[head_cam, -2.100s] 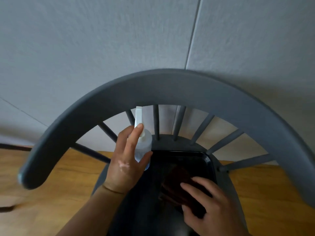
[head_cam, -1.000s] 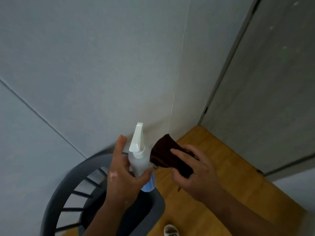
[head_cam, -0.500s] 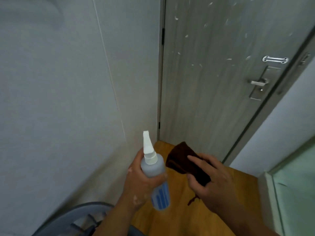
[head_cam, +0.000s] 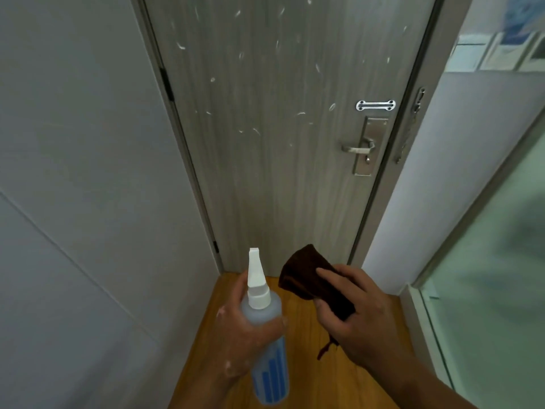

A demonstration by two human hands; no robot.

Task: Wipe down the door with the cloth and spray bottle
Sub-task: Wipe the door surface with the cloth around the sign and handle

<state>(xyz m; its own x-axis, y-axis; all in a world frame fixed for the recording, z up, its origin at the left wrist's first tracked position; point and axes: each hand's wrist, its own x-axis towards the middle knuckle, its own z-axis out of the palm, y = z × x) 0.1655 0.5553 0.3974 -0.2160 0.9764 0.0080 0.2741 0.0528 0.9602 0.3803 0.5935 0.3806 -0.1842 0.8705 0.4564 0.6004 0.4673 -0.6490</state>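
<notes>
Closed grey wood-grain door point(head_cam: 274, 149) flecked with white smears; clear spray bottle point(head_cam: 267, 335) with white nozzle tilted toward it; folded dark brown cloth point(head_cam: 306, 278) just beside the bottle

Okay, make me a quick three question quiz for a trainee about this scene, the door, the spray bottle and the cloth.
1. True or false: the right hand grips the cloth clear of the door.
2. The spray bottle is held: A) in the left hand, B) on a tray, C) in a pocket.
3. Fill in: the door bears scattered ___ marks.

Key: 1 true; 2 A; 3 white.
</notes>
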